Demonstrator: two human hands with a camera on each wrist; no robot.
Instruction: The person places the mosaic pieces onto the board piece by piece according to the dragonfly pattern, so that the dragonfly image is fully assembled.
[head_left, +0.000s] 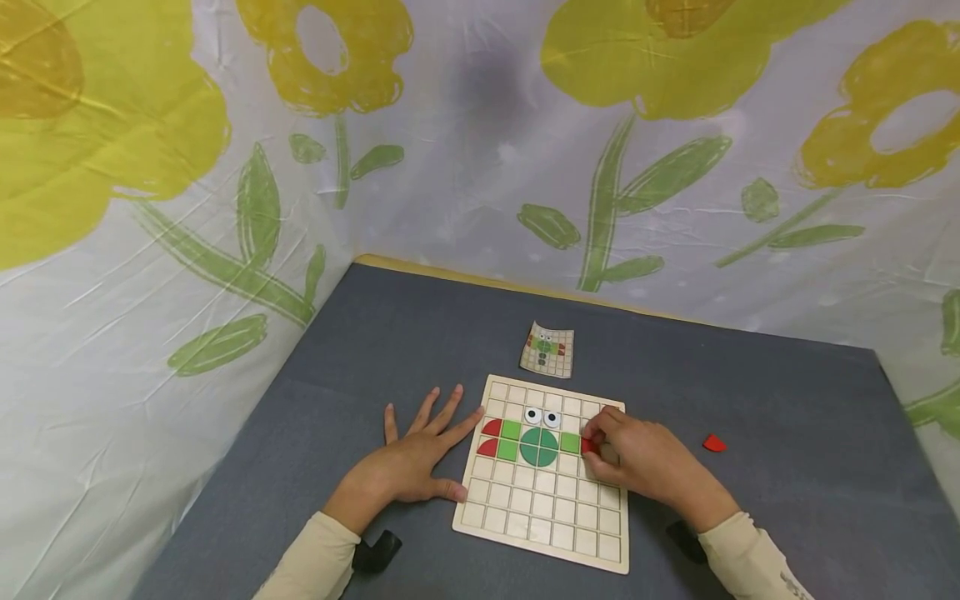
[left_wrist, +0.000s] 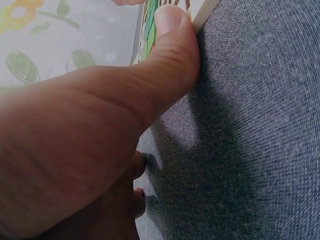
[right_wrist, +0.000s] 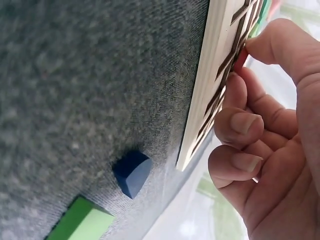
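Observation:
A wooden grid board (head_left: pixel 525 517) lies on the dark cloth. On it sit two round eye pieces (head_left: pixel 552 420), a green circle made of quarter pieces (head_left: pixel 538 447), light green squares (head_left: pixel 507 450) and red quarter pieces (head_left: pixel 487 448) at the left. My right hand (head_left: pixel 637 454) pinches a red piece (right_wrist: pixel 241 59) between thumb and forefinger, down at the board beside the right-hand light green square (head_left: pixel 570 442). Spread fingers of my left hand (head_left: pixel 408 467) rest along the board's left side, the thumb (left_wrist: pixel 175 40) at its edge.
Behind the board lies a small picture card (head_left: pixel 547 352) with a similar figure. A loose red quarter piece (head_left: pixel 715 443) lies to the right. The right wrist view shows a dark blue piece (right_wrist: pixel 132 172) and a green block (right_wrist: pixel 82 220) on the cloth. A flower-print curtain (head_left: pixel 465 167) stands behind.

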